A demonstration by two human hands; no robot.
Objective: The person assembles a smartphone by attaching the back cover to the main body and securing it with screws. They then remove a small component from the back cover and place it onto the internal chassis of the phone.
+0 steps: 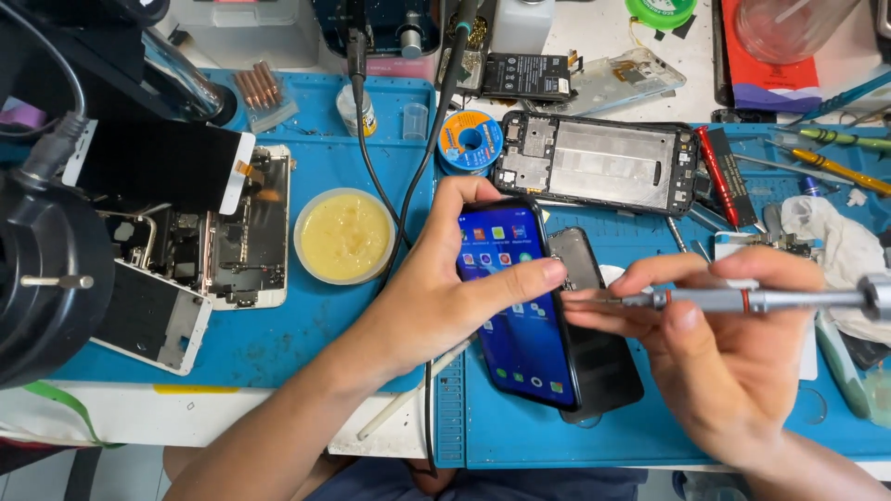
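Observation:
My left hand [436,288] grips a smartphone [520,325] with a lit blue screen, fingers wrapped over its top and thumb lying across the display. The phone is lifted on edge over a dark back cover [594,362] on the blue mat [306,325]. My right hand [724,343] holds a slim metal screwdriver [742,300] horizontally, its tip pointing left to the phone's right edge near my left thumb.
An opened phone frame [594,162] lies behind, next to a solder spool [471,139]. A round tub of yellow paste [345,237] and a dismantled white phone [200,250] sit on the left, beside a black microscope body [42,269]. Tools and a white rag [835,241] crowd the right.

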